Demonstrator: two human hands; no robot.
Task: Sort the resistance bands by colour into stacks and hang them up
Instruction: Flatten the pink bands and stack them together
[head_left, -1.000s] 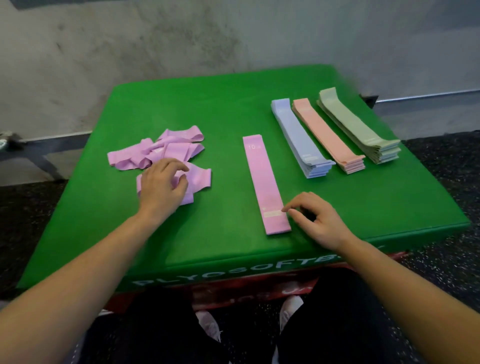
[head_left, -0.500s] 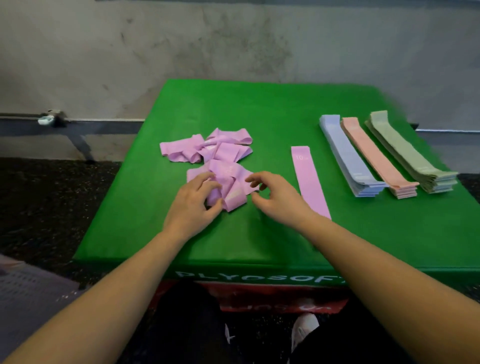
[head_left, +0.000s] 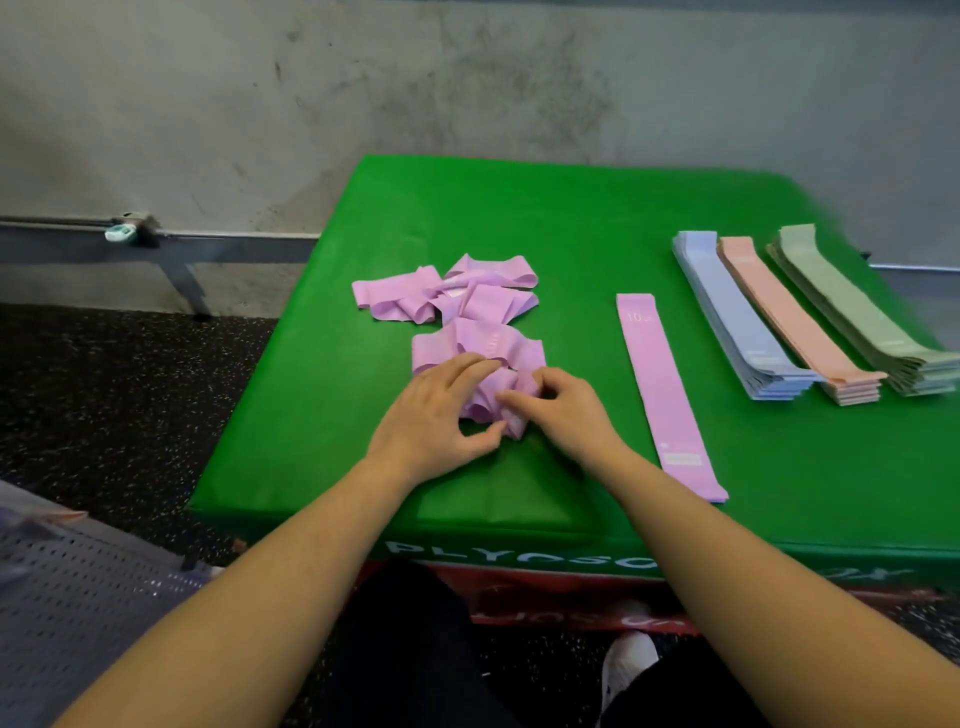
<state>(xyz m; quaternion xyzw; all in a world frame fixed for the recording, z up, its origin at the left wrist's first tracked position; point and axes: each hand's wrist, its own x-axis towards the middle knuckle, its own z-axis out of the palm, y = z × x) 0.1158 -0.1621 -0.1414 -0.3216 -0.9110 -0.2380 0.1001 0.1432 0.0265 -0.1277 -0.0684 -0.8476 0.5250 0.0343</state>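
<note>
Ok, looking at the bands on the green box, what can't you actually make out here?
- Head view: how many bands the crumpled pink pile holds; they overlap.
- The nearest pink band is partly covered by the left hand and right hand.
- Print on the flat pink band beyond "10": too small.
- The green stack blurs at the right edge.
- No hanging place shows.
</note>
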